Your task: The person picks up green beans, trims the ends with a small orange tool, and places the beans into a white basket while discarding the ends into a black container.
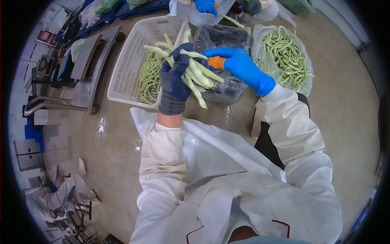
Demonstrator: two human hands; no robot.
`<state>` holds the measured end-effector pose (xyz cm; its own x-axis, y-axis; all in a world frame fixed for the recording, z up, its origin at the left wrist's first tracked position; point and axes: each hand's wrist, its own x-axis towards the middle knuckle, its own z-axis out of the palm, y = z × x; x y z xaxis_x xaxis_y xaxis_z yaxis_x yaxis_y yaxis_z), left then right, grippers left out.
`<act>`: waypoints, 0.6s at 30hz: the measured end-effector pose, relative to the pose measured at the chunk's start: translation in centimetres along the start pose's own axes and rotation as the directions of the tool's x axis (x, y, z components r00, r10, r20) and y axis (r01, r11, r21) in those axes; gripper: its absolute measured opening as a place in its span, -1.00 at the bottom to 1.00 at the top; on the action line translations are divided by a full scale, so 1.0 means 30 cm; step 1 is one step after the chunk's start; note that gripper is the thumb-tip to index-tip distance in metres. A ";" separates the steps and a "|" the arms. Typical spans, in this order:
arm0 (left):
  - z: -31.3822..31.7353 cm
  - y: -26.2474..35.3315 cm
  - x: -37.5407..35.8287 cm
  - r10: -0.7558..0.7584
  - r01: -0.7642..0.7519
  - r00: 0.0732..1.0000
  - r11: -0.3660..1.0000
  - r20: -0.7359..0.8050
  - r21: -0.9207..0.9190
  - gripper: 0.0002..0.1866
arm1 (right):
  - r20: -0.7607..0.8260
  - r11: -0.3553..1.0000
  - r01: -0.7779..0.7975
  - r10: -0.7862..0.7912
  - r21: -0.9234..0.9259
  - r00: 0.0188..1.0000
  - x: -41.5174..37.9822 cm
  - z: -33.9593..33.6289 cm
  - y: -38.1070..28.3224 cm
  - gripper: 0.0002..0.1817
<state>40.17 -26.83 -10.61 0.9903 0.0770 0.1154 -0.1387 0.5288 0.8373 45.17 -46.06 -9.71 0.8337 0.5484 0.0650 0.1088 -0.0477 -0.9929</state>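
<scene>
My left hand [174,79], in a dark knit glove, is closed around a bunch of broad, pale green bean pods [198,75] that fan out to the right. My right hand [245,67], in a blue glove, grips an orange-handled tool [217,62]. Its working end cannot be made out; it is close to the tip of one pod at the top of the bunch. Below the hands is a dark container wrapped in clear plastic [221,40]. A white slatted crate [122,67] with thin green beans [150,77] stands behind my left hand.
To the right, a plastic bag holds many green beans [286,57]. Across from me, a co-worker's blue-gloved hand [206,6] is near a long pod [233,21]. A metal trolley [91,69] stands left, and another person [67,193] is at lower left.
</scene>
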 end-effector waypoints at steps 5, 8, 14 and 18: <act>0.028 -0.029 -0.002 -0.008 0.010 1.000 0.997 -0.026 0.077 -0.66 | -0.190 0.960 -0.003 -0.052 -0.280 0.980 -0.033 0.030 -0.031 -0.69; 0.026 -0.055 0.001 -0.107 0.110 0.993 0.993 -0.056 0.037 -0.68 | -0.254 0.851 0.188 -0.346 -0.490 0.903 -0.029 0.046 0.012 -0.71; 0.015 -0.064 -0.011 -0.167 0.175 0.981 0.981 -0.094 0.082 -0.75 | 0.059 0.497 0.401 -0.569 -0.770 0.820 -0.024 0.028 0.027 -0.77; 0.033 -0.028 -0.023 -0.162 0.188 0.982 0.907 -0.101 0.377 -0.81 | 0.337 0.141 0.425 -0.411 -0.894 0.847 -0.020 0.002 0.066 -0.71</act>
<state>39.62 -28.17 -10.86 0.9943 0.0751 -0.0760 0.0618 0.1759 0.9825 44.85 -46.44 -11.72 0.4789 0.7656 0.4295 0.8534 -0.5206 -0.0235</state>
